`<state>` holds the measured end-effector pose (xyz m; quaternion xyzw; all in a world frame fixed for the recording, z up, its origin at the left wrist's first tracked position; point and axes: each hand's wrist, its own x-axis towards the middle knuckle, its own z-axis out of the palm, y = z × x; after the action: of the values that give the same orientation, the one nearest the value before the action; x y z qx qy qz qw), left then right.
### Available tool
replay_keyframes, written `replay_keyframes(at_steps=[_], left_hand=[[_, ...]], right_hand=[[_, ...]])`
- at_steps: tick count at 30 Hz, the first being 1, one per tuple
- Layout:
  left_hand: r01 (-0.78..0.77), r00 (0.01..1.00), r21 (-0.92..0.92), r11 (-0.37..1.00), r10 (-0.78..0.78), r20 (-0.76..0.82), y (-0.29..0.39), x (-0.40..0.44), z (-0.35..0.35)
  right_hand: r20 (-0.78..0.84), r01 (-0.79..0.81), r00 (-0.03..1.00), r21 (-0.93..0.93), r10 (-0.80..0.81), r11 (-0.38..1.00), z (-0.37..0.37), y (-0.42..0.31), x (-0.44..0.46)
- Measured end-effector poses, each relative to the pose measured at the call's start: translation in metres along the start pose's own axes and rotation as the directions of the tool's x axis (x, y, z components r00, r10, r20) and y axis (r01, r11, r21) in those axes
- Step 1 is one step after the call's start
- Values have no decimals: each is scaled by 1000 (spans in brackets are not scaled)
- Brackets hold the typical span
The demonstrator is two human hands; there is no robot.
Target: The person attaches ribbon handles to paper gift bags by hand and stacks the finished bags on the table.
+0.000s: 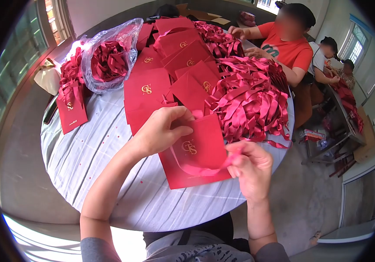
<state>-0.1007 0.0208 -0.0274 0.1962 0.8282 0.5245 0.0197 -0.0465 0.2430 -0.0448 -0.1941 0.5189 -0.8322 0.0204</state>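
Note:
A flat red paper bag (211, 135) with a gold monogram lies tilted at the table's near edge. My left hand (163, 130) is closed at its top edge, thumb bent over the front; the fingertips behind are partly hidden. My right hand (253, 168) pinches a pink-red ribbon (196, 170) at the bag's lower right. Between the hands the ribbon hangs in a loose curve across the bag's front. Beyond my hands lie stacked red bags (146, 85), and to their right is a large heap of ribbons (251, 105).
The round table has a pale plastic cover (100, 166). At the left, a clear plastic bag (133, 37) holds more ribbons beside another red bag (72, 111). A co-worker in a red shirt (290, 46) sits across to the right; others work at a farther table (349, 126).

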Motion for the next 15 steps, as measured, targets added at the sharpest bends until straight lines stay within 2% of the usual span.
replay_keyframes(at_steps=[1,3,5,10,15], left_hand=[[4,1000,-7,1000,-4,5,0,-1,2],[13,999,-77,997,-10,31,1,-4,4],[14,999,-66,998,-12,34,11,-7,5],[-32,999,-14,999,32,34,18,-10,9],[-2,1000,-29,1000,3,20,27,-14,10]], right_hand=[[11,48,999,-189,-47,981,1,7,3],[7,75,997,-407,-79,910,9,13,7],[-10,35,999,-444,-44,895,15,15,8],[-23,116,986,-622,-166,774,15,28,13],[-11,94,989,-724,-148,684,21,19,16]])
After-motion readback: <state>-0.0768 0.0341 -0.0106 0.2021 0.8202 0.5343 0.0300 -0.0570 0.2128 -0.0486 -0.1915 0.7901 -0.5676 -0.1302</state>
